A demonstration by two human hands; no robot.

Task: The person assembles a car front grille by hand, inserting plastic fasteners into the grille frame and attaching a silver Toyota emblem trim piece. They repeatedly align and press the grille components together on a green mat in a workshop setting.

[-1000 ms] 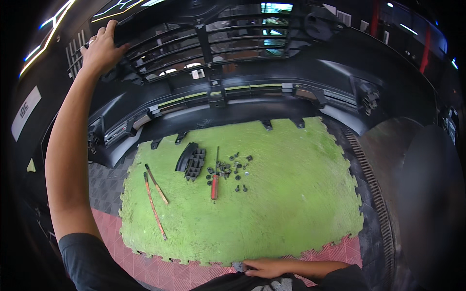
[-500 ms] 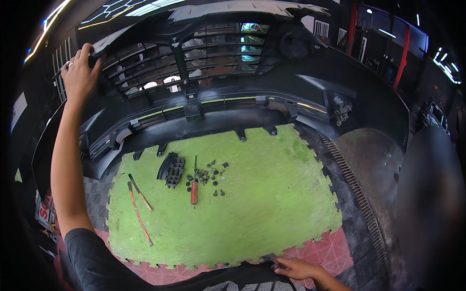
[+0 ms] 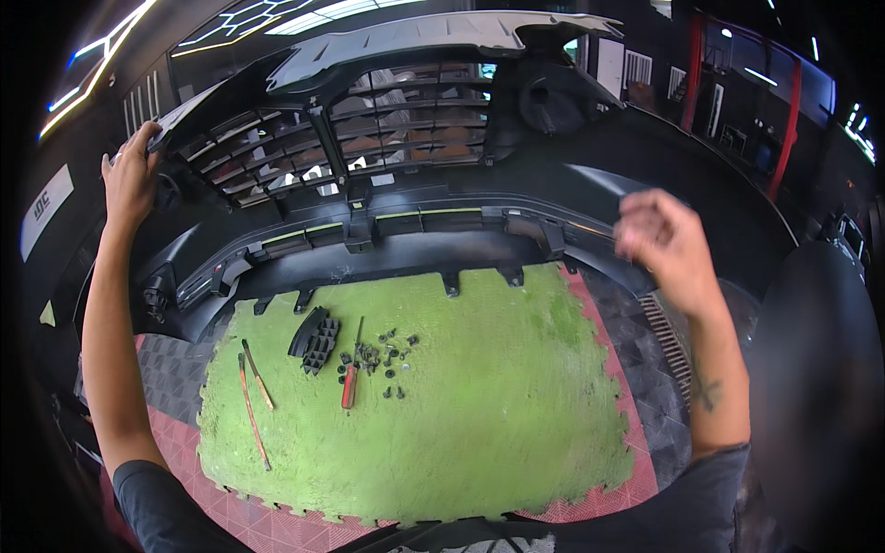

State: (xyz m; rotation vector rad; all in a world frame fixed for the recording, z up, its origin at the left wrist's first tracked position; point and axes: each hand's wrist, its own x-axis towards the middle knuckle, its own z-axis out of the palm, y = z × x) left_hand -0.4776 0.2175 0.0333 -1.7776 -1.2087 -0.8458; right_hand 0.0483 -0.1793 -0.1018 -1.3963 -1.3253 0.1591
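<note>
A large black car bumper cover (image 3: 433, 251) with a slatted grille (image 3: 406, 115) stands on its lower edge along the far side of a green foam mat (image 3: 479, 387). At its upper left corner, my left hand (image 3: 132, 180) is closed around the edge, its fingertips partly hidden. My right hand (image 3: 666, 241) is raised in front of the bumper's right side, apparently not touching it. Motion blurs its loosely bent fingers, and nothing can be made out in them.
On the mat lie a red-handled screwdriver (image 3: 349, 385), several black clips and screws (image 3: 373, 358), black plastic ribbed pieces (image 3: 316, 341) and two thin worn bars (image 3: 253, 410). Right of the mat runs a slotted floor drain (image 3: 666, 346). Red tiles (image 3: 207, 498) border the mat.
My right hand has risen from near my body to the bumper's right side. My left hand keeps its hold, and the bumper sits slightly differently in view.
</note>
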